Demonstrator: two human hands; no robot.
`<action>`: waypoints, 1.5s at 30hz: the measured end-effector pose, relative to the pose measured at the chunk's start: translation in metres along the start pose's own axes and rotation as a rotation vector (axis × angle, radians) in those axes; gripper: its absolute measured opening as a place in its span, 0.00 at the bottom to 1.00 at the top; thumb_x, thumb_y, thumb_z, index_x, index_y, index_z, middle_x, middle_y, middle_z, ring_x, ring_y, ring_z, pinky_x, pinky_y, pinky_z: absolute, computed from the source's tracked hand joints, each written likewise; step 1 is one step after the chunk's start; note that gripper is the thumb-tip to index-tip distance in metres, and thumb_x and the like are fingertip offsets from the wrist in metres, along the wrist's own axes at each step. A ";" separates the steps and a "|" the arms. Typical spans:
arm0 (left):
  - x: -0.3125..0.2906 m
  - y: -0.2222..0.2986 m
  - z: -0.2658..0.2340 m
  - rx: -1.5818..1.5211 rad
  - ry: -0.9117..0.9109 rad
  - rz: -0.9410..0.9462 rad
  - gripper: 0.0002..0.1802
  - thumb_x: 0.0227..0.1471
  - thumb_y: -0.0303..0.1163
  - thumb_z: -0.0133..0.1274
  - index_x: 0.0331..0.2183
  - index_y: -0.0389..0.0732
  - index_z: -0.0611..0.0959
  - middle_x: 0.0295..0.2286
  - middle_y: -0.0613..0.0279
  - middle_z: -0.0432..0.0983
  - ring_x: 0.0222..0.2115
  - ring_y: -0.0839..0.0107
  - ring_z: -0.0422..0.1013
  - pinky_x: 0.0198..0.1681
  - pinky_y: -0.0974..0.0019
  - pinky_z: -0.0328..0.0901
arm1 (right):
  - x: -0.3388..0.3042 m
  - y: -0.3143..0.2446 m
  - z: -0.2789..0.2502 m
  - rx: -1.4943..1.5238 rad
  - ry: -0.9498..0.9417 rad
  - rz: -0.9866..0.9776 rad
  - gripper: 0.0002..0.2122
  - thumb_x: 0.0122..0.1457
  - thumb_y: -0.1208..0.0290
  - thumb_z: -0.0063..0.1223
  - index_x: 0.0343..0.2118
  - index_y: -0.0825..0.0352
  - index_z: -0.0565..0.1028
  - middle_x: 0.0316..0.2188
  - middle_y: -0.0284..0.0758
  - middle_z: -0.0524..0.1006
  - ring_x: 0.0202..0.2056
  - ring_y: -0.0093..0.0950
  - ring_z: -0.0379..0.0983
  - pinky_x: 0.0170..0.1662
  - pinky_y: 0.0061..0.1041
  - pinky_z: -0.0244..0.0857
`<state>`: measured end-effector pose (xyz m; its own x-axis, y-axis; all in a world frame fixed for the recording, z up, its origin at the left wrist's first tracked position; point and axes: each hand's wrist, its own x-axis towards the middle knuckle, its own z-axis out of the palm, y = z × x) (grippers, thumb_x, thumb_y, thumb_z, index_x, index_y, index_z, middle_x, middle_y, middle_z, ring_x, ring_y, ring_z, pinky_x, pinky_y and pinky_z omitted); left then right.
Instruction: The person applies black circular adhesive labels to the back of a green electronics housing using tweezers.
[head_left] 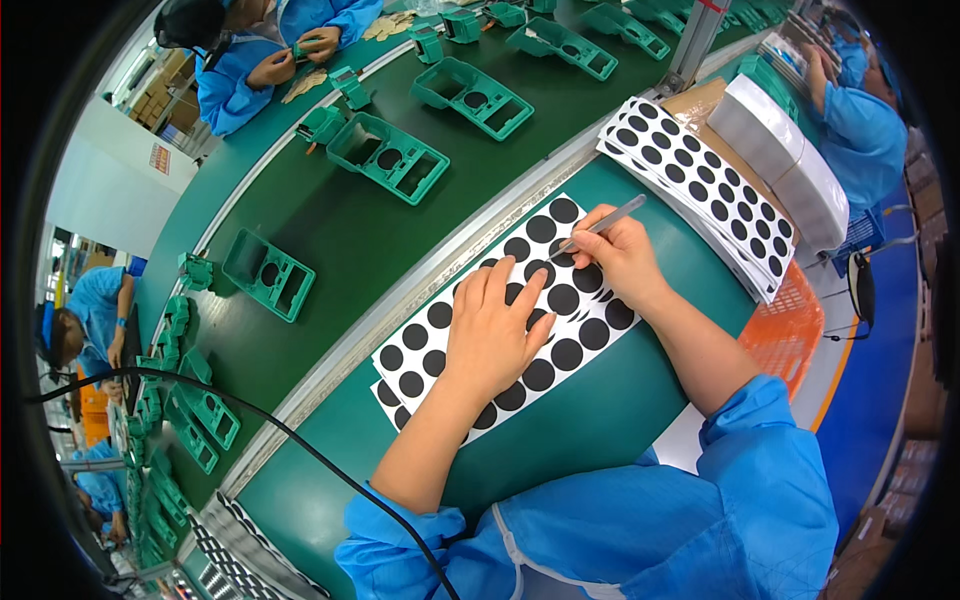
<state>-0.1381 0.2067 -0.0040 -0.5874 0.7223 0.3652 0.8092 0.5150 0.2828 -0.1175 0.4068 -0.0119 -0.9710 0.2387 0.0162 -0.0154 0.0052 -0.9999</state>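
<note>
White sheets (540,376) bearing rows of round black stickers lie on the green bench in front of me, one partly over another. My left hand (490,335) rests on the top sheet, palm down with its fingers stretched out. Pinched in my right hand (622,258) is a pair of metal tweezers (625,211). Their tips point down at a black disc just beyond my left fingertips. Whether the tips grip the disc's edge is too small to tell.
Beyond a metal rail, a dark green conveyor (330,240) carries green plastic housings (388,158). A stack of sticker sheets (700,180) lies at the right, beside white curved packs (780,150) and an orange basket (785,335). Co-workers in blue sit across and to the right. A black cable (270,420) crosses the lower left.
</note>
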 end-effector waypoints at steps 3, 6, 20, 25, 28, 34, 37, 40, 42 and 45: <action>-0.001 -0.001 0.000 -0.004 0.012 0.002 0.22 0.46 0.40 0.53 0.45 0.46 0.75 0.46 0.48 0.63 0.45 0.53 0.60 0.50 0.54 0.55 | -0.001 0.004 0.001 0.071 -0.042 -0.084 0.04 0.57 0.76 0.46 0.27 0.68 0.70 0.24 0.32 0.74 0.21 0.16 0.67 0.27 0.14 0.62; -0.001 -0.001 0.001 -0.007 0.015 -0.003 0.21 0.46 0.39 0.52 0.45 0.46 0.76 0.46 0.49 0.64 0.45 0.53 0.60 0.49 0.54 0.55 | -0.002 0.005 0.000 0.062 -0.032 -0.084 0.04 0.57 0.76 0.46 0.27 0.69 0.70 0.24 0.32 0.74 0.21 0.15 0.67 0.27 0.14 0.62; 0.001 -0.002 0.002 -0.108 0.087 -0.094 0.27 0.42 0.35 0.57 0.45 0.38 0.70 0.43 0.53 0.67 0.45 0.55 0.62 0.49 0.55 0.55 | 0.000 -0.001 -0.011 0.172 -0.061 -0.128 0.02 0.56 0.78 0.47 0.27 0.69 0.69 0.23 0.35 0.73 0.20 0.17 0.67 0.25 0.14 0.62; -0.005 -0.008 -0.006 -0.167 0.043 -0.262 0.37 0.36 0.34 0.60 0.48 0.35 0.64 0.38 0.52 0.69 0.41 0.55 0.64 0.46 0.54 0.57 | -0.001 -0.007 -0.005 0.667 -0.287 -0.160 0.04 0.58 0.76 0.45 0.27 0.66 0.65 0.21 0.33 0.69 0.19 0.17 0.62 0.31 0.21 0.66; -0.010 -0.017 0.000 -0.413 0.196 -0.159 0.36 0.41 0.35 0.57 0.51 0.37 0.62 0.47 0.44 0.61 0.50 0.50 0.57 0.54 0.53 0.52 | -0.001 0.006 -0.017 0.442 -0.108 -0.162 0.05 0.59 0.73 0.45 0.27 0.64 0.65 0.23 0.30 0.69 0.23 0.18 0.61 0.30 0.16 0.58; -0.087 -0.153 -0.092 0.112 0.779 -0.572 0.21 0.38 0.27 0.53 0.39 0.36 0.72 0.44 0.50 0.65 0.50 0.53 0.56 0.53 0.55 0.53 | 0.003 0.025 -0.041 0.393 -0.082 -0.105 0.02 0.60 0.76 0.43 0.31 0.66 0.65 0.25 0.32 0.69 0.23 0.17 0.61 0.39 0.21 0.64; -0.176 -0.219 -0.150 0.586 1.035 -0.788 0.20 0.37 0.23 0.50 0.39 0.37 0.72 0.40 0.48 0.64 0.44 0.51 0.58 0.47 0.52 0.54 | 0.008 0.026 -0.041 0.370 -0.078 -0.089 0.02 0.60 0.75 0.43 0.32 0.66 0.66 0.26 0.32 0.71 0.24 0.16 0.63 0.40 0.19 0.66; -0.237 -0.244 -0.183 0.594 0.846 -1.106 0.24 0.45 0.25 0.49 0.48 0.37 0.68 0.41 0.47 0.65 0.43 0.51 0.61 0.44 0.55 0.59 | 0.010 0.014 -0.035 0.380 -0.057 -0.096 0.02 0.60 0.75 0.43 0.33 0.67 0.67 0.27 0.33 0.71 0.25 0.16 0.63 0.39 0.18 0.66; -0.251 -0.254 -0.197 -0.011 0.648 -1.255 0.28 0.45 0.25 0.49 0.51 0.38 0.65 0.34 0.48 0.71 0.35 0.54 0.68 0.39 0.58 0.62 | 0.010 0.004 -0.026 0.379 -0.054 -0.104 0.02 0.60 0.75 0.43 0.33 0.67 0.67 0.28 0.33 0.71 0.25 0.17 0.63 0.39 0.18 0.65; -0.269 -0.260 -0.196 -0.076 0.557 -1.163 0.31 0.45 0.24 0.47 0.53 0.41 0.63 0.28 0.50 0.73 0.27 0.57 0.71 0.35 0.60 0.64 | 0.013 -0.018 0.013 0.358 -0.164 -0.182 0.02 0.60 0.75 0.43 0.33 0.68 0.67 0.27 0.33 0.70 0.26 0.19 0.62 0.38 0.18 0.63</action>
<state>-0.1934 -0.2117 -0.0024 -0.8846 -0.4281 0.1851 -0.1712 0.6672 0.7249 -0.1328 0.3973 0.0063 -0.9694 0.1071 0.2208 -0.2437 -0.3112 -0.9186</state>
